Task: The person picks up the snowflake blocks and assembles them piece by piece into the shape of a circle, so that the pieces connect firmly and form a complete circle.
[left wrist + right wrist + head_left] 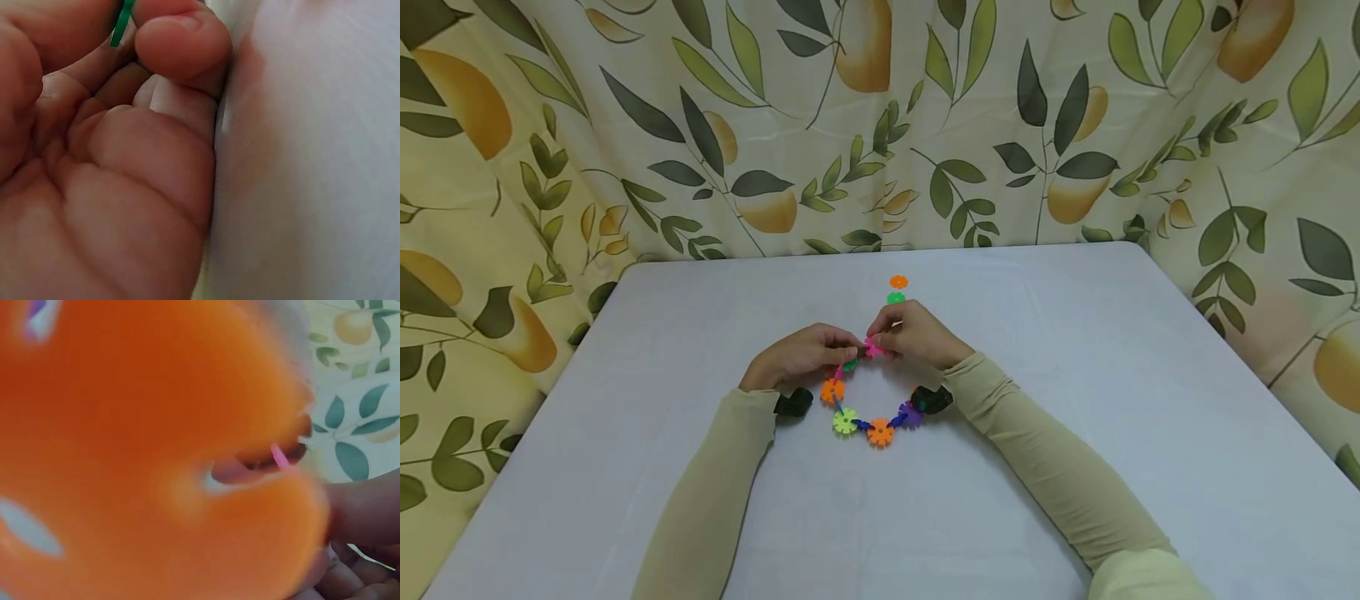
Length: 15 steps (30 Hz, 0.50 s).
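Note:
A ring-shaped chain of notched, flower-shaped interlocking discs lies on the table between the hands. My left hand (808, 354) is at the chain's far left end, pinching a green disc (850, 365); its edge (122, 24) shows between thumb and finger in the left wrist view. My right hand (921, 333) pinches a pink disc (874, 348) close to the left fingertips. Whether the pink and green discs touch is hidden by the fingers. An orange disc (137, 425), blurred and very close, fills much of the right wrist view.
Beyond the right hand lie a loose orange disc (898, 282) and a light green disc (896, 297). Nearer, the chain includes a yellow-green disc (845, 422), an orange disc (881, 432) and a purple disc (912, 415). A leaf-patterned curtain (850, 167) hangs behind the white table (1037, 333).

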Each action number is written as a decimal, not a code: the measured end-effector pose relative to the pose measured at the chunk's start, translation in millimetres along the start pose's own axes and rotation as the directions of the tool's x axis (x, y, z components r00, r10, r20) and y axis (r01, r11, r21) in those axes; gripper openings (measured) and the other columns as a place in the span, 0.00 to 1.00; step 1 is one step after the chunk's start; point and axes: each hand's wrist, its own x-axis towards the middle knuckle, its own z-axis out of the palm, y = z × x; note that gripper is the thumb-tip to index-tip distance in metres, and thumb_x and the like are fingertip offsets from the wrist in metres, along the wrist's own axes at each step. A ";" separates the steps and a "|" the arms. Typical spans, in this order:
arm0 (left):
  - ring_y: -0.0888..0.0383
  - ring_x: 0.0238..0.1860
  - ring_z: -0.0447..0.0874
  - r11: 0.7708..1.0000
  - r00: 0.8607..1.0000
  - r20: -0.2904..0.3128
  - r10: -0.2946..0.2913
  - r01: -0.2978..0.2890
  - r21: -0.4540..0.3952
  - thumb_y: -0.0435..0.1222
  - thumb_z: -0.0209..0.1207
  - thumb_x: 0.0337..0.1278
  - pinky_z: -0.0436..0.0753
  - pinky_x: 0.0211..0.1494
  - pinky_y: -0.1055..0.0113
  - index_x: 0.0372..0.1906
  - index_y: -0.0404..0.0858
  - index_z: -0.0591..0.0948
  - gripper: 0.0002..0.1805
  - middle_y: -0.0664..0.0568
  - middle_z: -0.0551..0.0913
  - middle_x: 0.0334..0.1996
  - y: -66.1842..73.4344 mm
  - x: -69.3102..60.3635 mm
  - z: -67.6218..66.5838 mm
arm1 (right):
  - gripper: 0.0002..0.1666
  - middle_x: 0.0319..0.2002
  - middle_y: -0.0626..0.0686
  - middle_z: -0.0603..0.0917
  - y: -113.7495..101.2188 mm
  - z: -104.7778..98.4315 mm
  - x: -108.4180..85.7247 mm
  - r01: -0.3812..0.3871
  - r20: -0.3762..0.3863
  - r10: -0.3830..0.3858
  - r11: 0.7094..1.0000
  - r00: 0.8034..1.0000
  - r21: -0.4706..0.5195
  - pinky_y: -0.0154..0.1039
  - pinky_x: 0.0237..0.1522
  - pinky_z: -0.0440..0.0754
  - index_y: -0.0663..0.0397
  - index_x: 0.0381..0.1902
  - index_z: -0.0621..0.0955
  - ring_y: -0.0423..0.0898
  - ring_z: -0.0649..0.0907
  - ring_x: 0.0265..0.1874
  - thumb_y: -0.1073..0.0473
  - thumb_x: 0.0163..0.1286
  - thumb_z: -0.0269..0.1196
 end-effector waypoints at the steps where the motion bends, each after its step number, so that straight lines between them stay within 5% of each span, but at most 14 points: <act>1: 0.55 0.33 0.72 1.000 1.000 -0.002 0.002 -0.002 0.004 0.33 0.56 0.83 0.72 0.36 0.68 0.62 0.27 0.83 0.16 0.49 0.78 0.35 0.3 0.2 -0.3 | 0.06 0.34 0.57 0.85 -1.1 0.3 0.2 0.002 -0.004 -0.002 1.000 1.000 -0.006 0.34 0.26 0.79 0.72 0.42 0.85 0.44 0.80 0.21 0.78 0.73 0.61; 10: 0.55 0.35 0.73 1.000 1.000 -0.013 0.017 -0.017 -0.009 0.37 0.56 0.84 0.72 0.41 0.67 0.63 0.29 0.82 0.18 0.50 0.78 0.35 0.0 1.0 -1.5 | 0.09 0.34 0.57 0.86 -1.1 -14.4 8.2 0.010 0.010 -0.009 0.997 1.000 -0.077 0.36 0.30 0.78 0.70 0.48 0.87 0.47 0.80 0.25 0.69 0.77 0.63; 15: 0.55 0.39 0.76 0.996 1.000 0.021 -0.002 0.004 -0.091 0.39 0.57 0.83 0.75 0.45 0.66 0.69 0.32 0.79 0.21 0.48 0.83 0.45 -1.2 -1.8 -3.6 | 0.14 0.41 0.66 0.86 1.9 -34.2 11.3 -0.026 -0.055 0.022 0.997 0.998 -0.067 0.36 0.30 0.78 0.74 0.55 0.84 0.51 0.84 0.28 0.66 0.81 0.60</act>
